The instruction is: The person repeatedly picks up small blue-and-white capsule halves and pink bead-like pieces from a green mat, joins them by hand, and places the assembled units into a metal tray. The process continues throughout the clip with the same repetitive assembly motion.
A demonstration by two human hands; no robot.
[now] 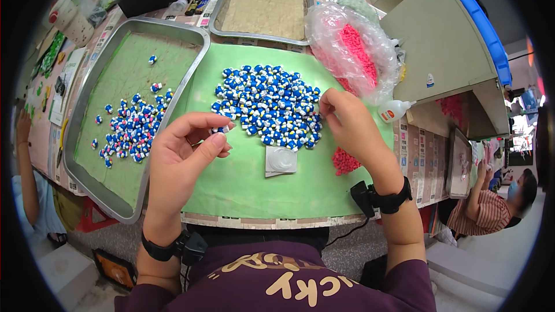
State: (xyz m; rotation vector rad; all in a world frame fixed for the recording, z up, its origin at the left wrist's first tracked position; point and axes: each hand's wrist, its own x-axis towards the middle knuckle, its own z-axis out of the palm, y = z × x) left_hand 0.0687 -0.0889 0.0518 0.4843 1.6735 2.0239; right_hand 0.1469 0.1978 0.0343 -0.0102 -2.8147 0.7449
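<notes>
One blue figure pinched over the desk, pink bits to your right

At the left end of your desk [411,159] sits the metal tray [198,39], its near right corner close to the front edge. The figures [130,130] bunched inside show flecks of pink, and its raised rim probably stops them from mixing with the others.

Just right of the tray, your left hand [186,153] is raised above the green sheet [231,193]. Its grip is nearly closed: thumb and forefinger pinch one small blue-and-white figure [221,129] at the tips, likely so most of it stays uncovered.

Next comes the pile [266,104] of blue-and-white figures, mid-desk, apparently placed for either hand to reach. A white square [272,170] bearing a clear blob [282,160] lies just below it, towards the desk's front edge, handy to both hands.

Your right hand [351,121] is at the pile's right side, fingers bent and drawn together; you can't tell from here whether that grip has anything. Below it lie loose pink bits [345,163], seemingly set there for that hand. Farther back, a clear bag [324,26] holds more pink, perhaps as stock, with a white bottle [393,111] standing clear of the pile, beyond your right wrist.
</notes>
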